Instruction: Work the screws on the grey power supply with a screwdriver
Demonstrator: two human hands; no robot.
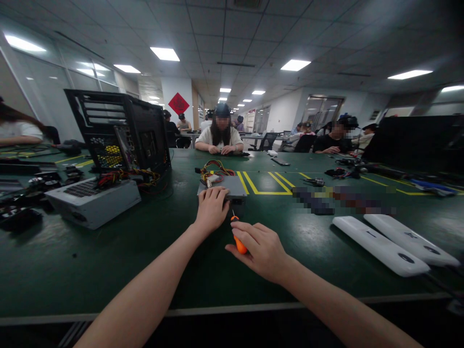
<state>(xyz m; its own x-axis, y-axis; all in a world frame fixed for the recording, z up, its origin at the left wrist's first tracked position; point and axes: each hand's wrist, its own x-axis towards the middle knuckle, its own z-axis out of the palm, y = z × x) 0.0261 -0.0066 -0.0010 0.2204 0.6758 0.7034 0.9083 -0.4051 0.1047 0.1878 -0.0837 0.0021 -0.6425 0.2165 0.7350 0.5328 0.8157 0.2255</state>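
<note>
A small grey computer power supply (237, 186) lies on the green table in front of me, a bundle of colored cables rising behind it. My left hand (212, 208) presses on its top near the left corner, fingers bent over the metal and thumb at the near side. In my right hand (261, 249) is an orange-handled screwdriver (239, 243), fingers closed around the handle. Its thin shaft points up and away, the tip just short of the power supply's near face.
On the left, a larger power supply (94, 203) sits before a black computer case (123, 133). Two white oblong devices (380, 245) with cords lie at right, and cables (340, 171) beyond them. Across the table sits a person (219, 135); others are farther back.
</note>
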